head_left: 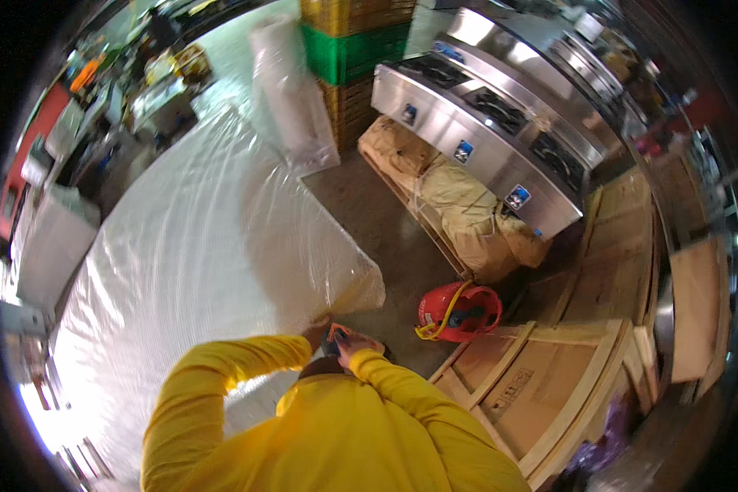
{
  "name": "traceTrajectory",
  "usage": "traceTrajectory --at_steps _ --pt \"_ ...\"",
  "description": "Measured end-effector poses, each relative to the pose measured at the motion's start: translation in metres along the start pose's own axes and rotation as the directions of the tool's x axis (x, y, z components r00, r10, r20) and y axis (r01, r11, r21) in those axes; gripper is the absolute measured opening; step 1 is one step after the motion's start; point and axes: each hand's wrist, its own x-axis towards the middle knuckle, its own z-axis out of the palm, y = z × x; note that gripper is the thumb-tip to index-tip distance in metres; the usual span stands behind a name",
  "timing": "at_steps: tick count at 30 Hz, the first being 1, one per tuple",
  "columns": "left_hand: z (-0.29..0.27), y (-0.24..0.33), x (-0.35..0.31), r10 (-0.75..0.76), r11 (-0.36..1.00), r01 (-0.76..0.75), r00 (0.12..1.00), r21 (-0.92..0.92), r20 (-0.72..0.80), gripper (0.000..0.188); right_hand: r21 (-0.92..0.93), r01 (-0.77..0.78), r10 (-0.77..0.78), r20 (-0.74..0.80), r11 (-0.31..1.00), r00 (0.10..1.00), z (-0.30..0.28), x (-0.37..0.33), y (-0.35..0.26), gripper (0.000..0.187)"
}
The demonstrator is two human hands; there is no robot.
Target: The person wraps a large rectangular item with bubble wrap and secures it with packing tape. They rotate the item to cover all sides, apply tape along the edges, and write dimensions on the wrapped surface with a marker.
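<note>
Close in front of my body, my right hand [356, 345] is closed on a small dark object with an orange part [333, 334], its kind too small to tell. My left hand [315, 333] is against the object's left side, its fingers mostly hidden. Just beyond both hands is the near corner of a large block wrapped in clear bubble wrap [180, 246], which spreads across the left. Yellow sleeves cover both my arms.
Right of my hands stands a red bucket [476, 316] with a yellow handle, beside wooden crates [541, 385]. Ahead are a steel gas range [476, 148] above brown wrapped bundles [467, 197], stacked green and yellow crates [357, 53], and an upright plastic-wrapped roll [291, 90].
</note>
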Motion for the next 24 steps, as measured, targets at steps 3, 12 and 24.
traceTrajectory --at_steps 3,12,24 --pt "0.016 0.006 0.027 0.068 0.978 -0.061 0.997 -0.201 0.025 0.052 0.392 -0.203 0.232 -0.028 0.897 0.972 -0.005 -0.036 0.024 0.079" --pt "-0.092 -0.066 0.057 0.409 -0.591 0.418 0.892 -0.69 0.191 0.063 0.886 0.214 0.631 -0.446 0.411 0.634 -0.022 -0.187 0.038 0.075" --pt "-0.137 -0.104 0.069 0.374 -0.753 0.388 0.917 -0.532 0.14 0.036 0.642 0.35 0.426 -0.738 0.682 0.524 -0.039 -0.169 0.048 0.07"
